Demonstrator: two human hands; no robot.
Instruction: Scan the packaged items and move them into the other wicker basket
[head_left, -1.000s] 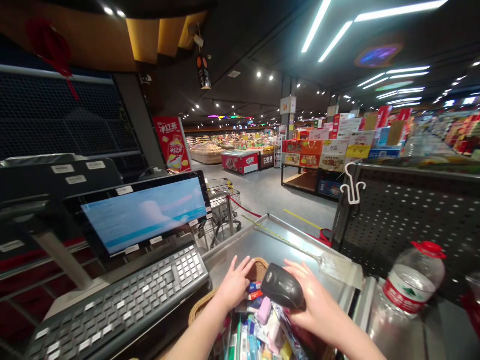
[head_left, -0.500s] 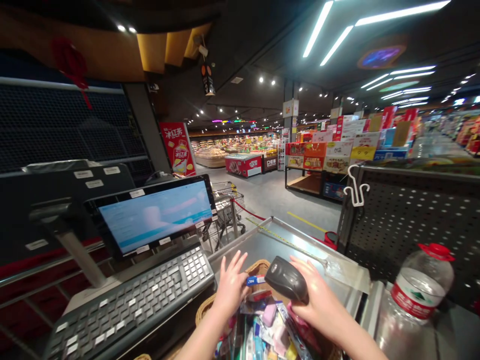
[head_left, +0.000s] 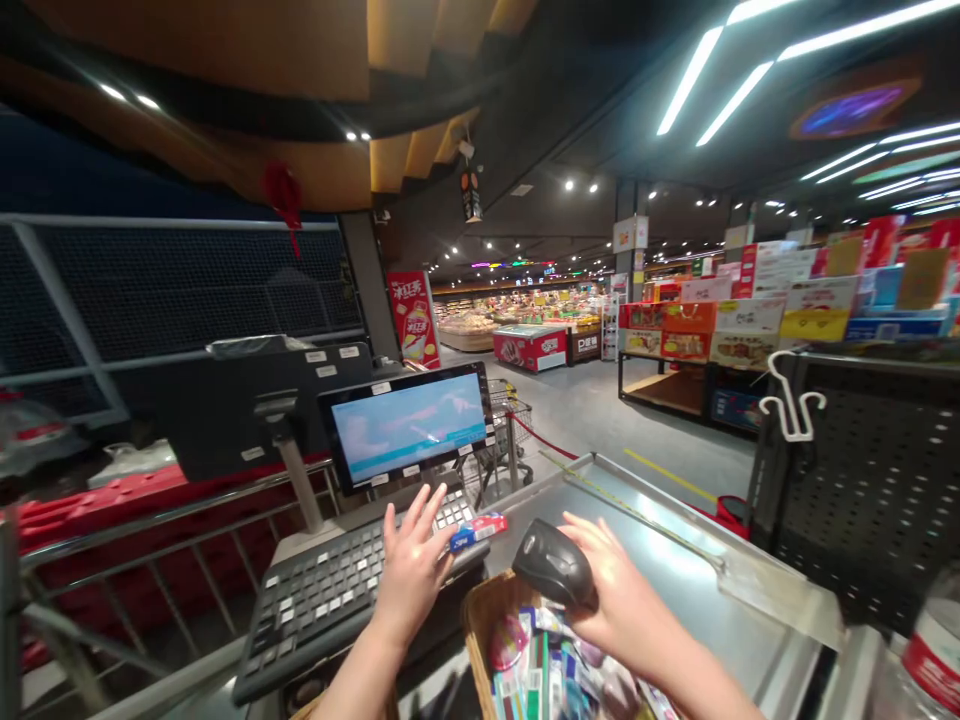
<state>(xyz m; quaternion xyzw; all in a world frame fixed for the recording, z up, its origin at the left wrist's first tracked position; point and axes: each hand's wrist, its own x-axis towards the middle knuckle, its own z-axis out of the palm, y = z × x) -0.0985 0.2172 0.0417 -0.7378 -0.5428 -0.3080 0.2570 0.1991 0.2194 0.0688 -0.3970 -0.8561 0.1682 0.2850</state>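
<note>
My left hand (head_left: 411,566) pinches a small red, white and blue pack (head_left: 478,529), lifted above the keyboard's right end, with the other fingers spread. My right hand (head_left: 616,596) grips a black handheld barcode scanner (head_left: 553,564) just right of the pack. Below both hands sits a wicker basket (head_left: 475,618) filled with several small colourful packets (head_left: 551,668), on a steel checkout counter (head_left: 679,580).
A black keyboard (head_left: 330,600) and a lit till screen (head_left: 409,424) stand at the left, behind them metal rails and red crates. A black perforated panel (head_left: 877,480) bounds the counter's right. A water bottle (head_left: 930,655) shows at the right edge. Shopping trolleys (head_left: 504,432) and store displays lie beyond.
The view has swung left. My left hand has lifted the small pack out of the basket and up to the left, over the keyboard. My right hand keeps hold of the scanner.
</note>
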